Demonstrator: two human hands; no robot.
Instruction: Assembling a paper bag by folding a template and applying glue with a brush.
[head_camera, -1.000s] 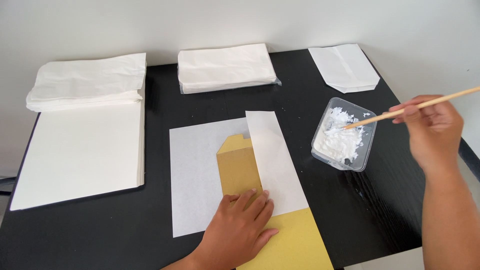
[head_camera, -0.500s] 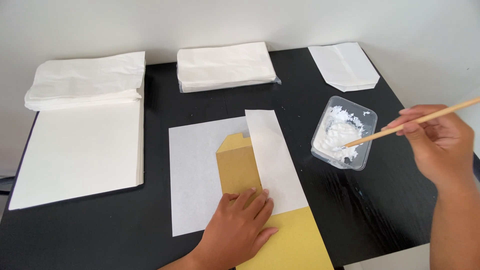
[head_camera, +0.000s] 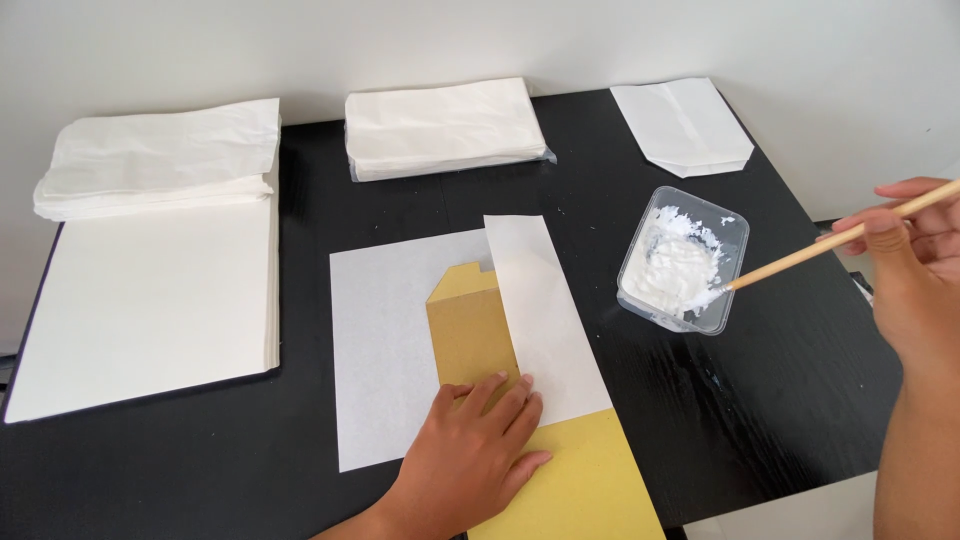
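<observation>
Right hand (head_camera: 915, 275) pinches a wooden stick (head_camera: 830, 245), tip in the paste tub (head_camera: 683, 258) near the worktop's right edge; folded sheet (head_camera: 545, 320) lies leftward, pinned flat by the open left hand (head_camera: 475, 455)

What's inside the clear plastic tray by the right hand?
The clear tray holds white paste, with the wooden stick's tip dipped in it. The tray's bottom under the paste is hidden.

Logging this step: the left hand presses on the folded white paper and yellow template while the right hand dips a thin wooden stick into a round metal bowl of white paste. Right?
Not quite. In the head view the right hand dips the thin wooden stick into a clear rectangular plastic tray of white paste, not a round metal bowl. The rest holds.
</observation>
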